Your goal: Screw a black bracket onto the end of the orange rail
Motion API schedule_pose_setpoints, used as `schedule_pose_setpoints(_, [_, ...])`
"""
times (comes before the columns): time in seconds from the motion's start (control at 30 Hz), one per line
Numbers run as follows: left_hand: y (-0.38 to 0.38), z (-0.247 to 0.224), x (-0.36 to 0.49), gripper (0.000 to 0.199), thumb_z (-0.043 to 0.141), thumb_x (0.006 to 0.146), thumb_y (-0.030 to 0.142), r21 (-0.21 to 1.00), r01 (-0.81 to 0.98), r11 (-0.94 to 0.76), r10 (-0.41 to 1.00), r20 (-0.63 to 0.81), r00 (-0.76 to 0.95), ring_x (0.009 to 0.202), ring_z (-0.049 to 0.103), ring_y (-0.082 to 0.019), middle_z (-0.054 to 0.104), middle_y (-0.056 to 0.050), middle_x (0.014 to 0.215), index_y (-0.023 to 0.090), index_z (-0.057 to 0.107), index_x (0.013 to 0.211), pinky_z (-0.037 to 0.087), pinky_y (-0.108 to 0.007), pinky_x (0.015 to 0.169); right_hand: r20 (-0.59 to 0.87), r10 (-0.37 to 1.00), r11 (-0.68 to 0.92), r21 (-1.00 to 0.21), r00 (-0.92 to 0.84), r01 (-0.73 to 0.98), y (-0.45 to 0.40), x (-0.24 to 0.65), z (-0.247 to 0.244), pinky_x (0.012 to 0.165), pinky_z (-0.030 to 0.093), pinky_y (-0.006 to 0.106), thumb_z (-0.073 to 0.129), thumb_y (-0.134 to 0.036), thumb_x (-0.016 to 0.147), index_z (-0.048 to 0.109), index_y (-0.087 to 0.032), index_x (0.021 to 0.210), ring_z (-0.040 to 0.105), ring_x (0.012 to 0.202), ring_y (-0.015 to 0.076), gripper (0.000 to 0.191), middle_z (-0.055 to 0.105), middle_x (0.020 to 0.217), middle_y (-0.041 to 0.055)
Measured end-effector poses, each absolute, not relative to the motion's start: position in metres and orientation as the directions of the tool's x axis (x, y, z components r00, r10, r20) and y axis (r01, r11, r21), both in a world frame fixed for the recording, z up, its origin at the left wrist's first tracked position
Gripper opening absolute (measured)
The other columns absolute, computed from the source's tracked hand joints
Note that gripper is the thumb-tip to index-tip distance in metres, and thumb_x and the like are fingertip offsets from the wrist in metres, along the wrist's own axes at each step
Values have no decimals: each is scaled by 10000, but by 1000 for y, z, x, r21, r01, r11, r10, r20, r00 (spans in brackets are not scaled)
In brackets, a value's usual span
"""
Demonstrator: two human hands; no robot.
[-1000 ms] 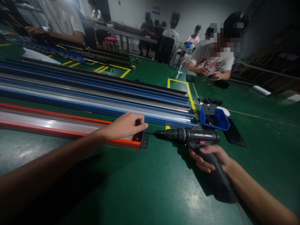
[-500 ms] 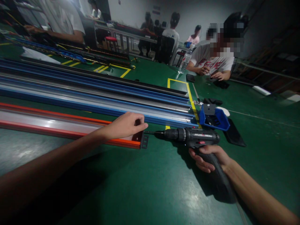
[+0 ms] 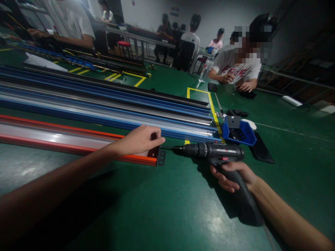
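My right hand [image 3: 232,176] is wrapped round the grip of a black cordless drill [image 3: 225,153], which lies level and points left. The drill's long bit [image 3: 170,148] reaches the black end bracket [image 3: 161,157] on an orange-edged metal rail [image 3: 145,159]. My left hand [image 3: 141,139] is closed over that end of the rail, thumb toward the bracket. Its other fingertips are hidden behind the hand and the rail wall. Whether the bit sits in a screw is too small to tell.
Several blue and black rails [image 3: 110,106] lie side by side beyond the orange one. At the right are a blue parts bin [image 3: 239,134], a dark phone-like slab [image 3: 261,148] and a water bottle [image 3: 205,69]. A co-worker [image 3: 243,66] sits across the green table [image 3: 162,209].
The drill and my right hand have shifted very slightly left. My left hand stays in place on the rail. The co-worker's hands across the table have moved a little.
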State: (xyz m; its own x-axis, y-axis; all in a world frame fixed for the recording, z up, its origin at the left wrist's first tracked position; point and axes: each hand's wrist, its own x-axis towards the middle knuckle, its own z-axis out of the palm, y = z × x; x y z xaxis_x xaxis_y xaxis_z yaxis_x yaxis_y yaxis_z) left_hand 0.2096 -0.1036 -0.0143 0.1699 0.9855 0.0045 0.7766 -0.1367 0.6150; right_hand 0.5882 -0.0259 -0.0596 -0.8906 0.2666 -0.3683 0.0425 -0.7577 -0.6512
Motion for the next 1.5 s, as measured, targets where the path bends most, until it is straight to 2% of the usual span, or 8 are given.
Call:
schedule_pose_setpoints(0.67, [-104, -16, 208, 329, 542, 934, 456, 618, 774, -138, 985, 8, 170, 620, 576, -132, 657, 15, 682, 195, 608, 745, 340, -269, 590, -329, 280, -720, -693, -902, 29, -28, 587, -62, 451, 476, 188, 597, -297, 898, 674, -62, 1048, 456, 389, 38, 289, 616, 755, 37])
schedule_pose_setpoints(1.5, [-103, -18, 207, 336, 553, 930, 460, 612, 775, -156, 985, 37, 169, 613, 564, -123, 646, 26, 667, 191, 610, 736, 344, -267, 590, -299, 237, -771, -637, -924, 8, -26, 588, -63, 506, 524, 205, 552, -244, 935, 679, -34, 1103, 548, 440, 52, 297, 648, 804, 69])
